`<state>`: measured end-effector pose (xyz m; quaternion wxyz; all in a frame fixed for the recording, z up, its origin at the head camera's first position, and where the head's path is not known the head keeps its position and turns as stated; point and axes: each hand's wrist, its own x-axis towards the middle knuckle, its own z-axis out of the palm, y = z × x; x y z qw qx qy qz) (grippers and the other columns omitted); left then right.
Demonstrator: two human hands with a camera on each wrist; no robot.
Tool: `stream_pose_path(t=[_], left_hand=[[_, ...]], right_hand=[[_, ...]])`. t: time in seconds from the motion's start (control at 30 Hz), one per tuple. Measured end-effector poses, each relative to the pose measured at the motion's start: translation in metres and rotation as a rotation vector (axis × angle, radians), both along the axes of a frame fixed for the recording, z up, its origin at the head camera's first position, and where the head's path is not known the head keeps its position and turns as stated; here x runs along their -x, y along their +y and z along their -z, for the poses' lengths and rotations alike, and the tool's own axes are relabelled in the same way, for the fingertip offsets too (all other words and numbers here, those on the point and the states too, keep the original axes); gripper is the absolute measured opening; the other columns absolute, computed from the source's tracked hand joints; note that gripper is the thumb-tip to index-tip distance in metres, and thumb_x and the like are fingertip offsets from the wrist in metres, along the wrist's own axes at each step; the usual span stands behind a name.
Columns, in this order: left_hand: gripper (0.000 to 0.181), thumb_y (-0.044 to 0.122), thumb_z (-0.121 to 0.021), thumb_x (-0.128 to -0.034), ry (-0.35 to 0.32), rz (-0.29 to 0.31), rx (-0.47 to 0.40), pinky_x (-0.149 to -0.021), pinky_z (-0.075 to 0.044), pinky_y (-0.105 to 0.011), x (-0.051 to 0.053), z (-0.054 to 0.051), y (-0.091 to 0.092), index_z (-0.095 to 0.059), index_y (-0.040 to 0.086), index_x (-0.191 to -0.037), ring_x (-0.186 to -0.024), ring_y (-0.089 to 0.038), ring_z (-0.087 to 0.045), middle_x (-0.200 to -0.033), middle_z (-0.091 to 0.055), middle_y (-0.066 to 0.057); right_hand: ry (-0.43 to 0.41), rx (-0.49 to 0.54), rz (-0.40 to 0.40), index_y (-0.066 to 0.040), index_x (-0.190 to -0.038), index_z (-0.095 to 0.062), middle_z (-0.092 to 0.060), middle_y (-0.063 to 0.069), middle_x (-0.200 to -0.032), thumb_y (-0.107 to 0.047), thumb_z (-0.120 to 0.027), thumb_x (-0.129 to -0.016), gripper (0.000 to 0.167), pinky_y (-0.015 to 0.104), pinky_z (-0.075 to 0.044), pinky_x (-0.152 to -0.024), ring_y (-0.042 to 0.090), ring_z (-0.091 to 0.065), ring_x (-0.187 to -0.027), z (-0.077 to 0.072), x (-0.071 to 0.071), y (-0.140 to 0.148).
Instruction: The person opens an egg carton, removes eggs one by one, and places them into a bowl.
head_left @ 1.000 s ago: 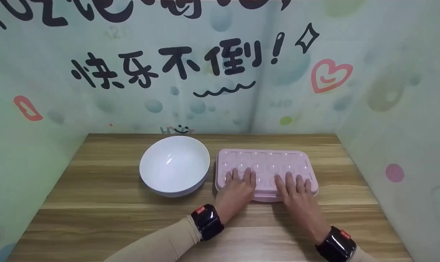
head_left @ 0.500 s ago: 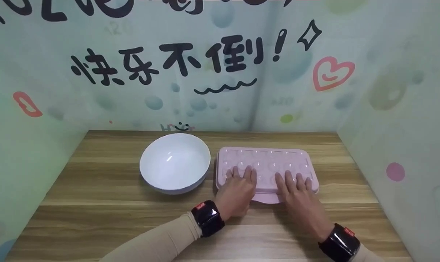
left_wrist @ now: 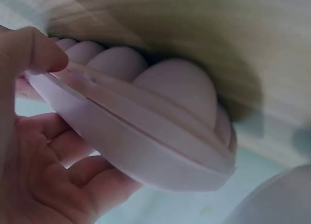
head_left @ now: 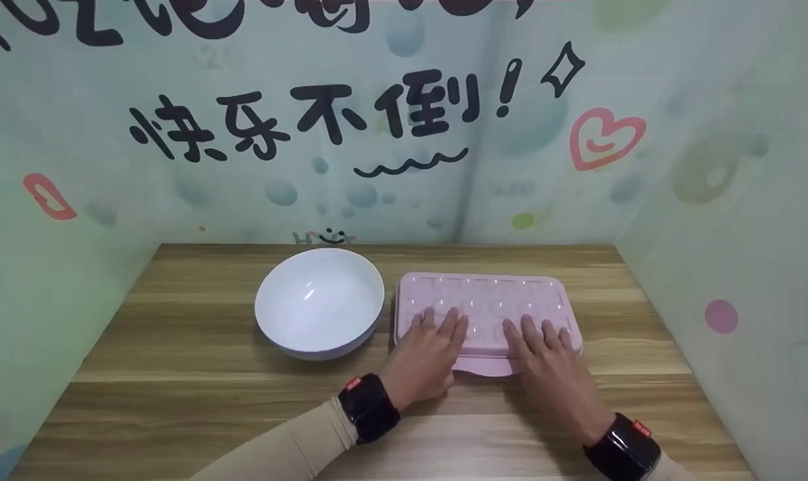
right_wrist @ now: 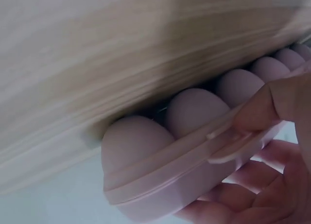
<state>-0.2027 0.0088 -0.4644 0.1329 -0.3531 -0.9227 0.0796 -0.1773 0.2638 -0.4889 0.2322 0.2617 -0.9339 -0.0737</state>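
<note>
Currently the pink case [head_left: 487, 314] lies on the wooden surface [head_left: 137, 381], its near edge between fingers and thumb of both hands. The left grip [head_left: 419, 361] pinches it towards the left end, the right grip [head_left: 554, 374] towards the right, fingers spread over the bumpy lid [head_left: 514, 290]. A white bowl [head_left: 320, 304] stands just left of it.

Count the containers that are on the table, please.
2: the white bowl and, right of it, the pink lidded tray, with the left hand and right hand on it.
</note>
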Motion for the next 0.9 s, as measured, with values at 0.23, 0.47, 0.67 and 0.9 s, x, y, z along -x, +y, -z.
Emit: stream_pose_path(t=[0.23, 0.47, 0.67, 0.9], left_hand=[[0.073, 0.021, -0.076, -0.0911, 0.026, 0.055, -0.255, -0.119, -0.045, -0.045, -0.010, 0.007, -0.030, -0.049, 0.007, -0.157, -0.138, -0.036, -0.058, -0.153, -0.059, -0.015], [0.089, 0.018, -0.084, -0.0880, 0.010, -0.024, -0.527, -0.118, -0.045, -0.042, -0.022, 0.003, -0.054, -0.039, 0.010, -0.164, -0.138, -0.033, -0.056, -0.156, -0.055, -0.016], [0.098, 0.012, -0.086, -0.0862, -0.026, -0.083, -0.694, -0.117, -0.047, -0.043, -0.029, 0.005, -0.060, -0.031, 0.009, -0.167, -0.138, -0.033, -0.057, -0.158, -0.052, -0.019], [0.095, 0.010, -0.084, -0.0861, -0.107, -0.141, -0.854, -0.119, -0.044, -0.044, -0.036, 0.008, -0.060, -0.029, 0.000, -0.163, -0.143, -0.033, -0.053, -0.156, -0.049, -0.022]], right_hand=[[-0.034, 0.085, -0.049, -0.005, -0.148, -0.059, -0.065, 0.027, -0.140, -0.009, -0.072, -0.095, 0.055, 0.067, -0.056, -0.095, 0.052, -0.068, -0.117, -0.007, 0.002, 0.008], [-0.003, 0.207, -0.128, -0.003, -0.136, -0.069, -0.070, 0.026, -0.131, -0.013, -0.079, -0.092, 0.047, 0.063, -0.058, -0.092, 0.050, -0.071, -0.112, -0.023, 0.008, 0.016], [0.026, 0.298, -0.201, -0.003, -0.128, -0.071, -0.073, 0.024, -0.126, -0.009, -0.090, -0.073, 0.058, 0.058, -0.062, -0.082, 0.045, -0.073, -0.109, -0.039, 0.015, 0.027], [0.064, 0.356, -0.262, -0.005, -0.124, -0.073, -0.075, 0.018, -0.116, -0.010, -0.078, -0.081, 0.043, 0.053, -0.062, -0.079, 0.038, -0.073, -0.106, -0.058, 0.027, 0.042]])
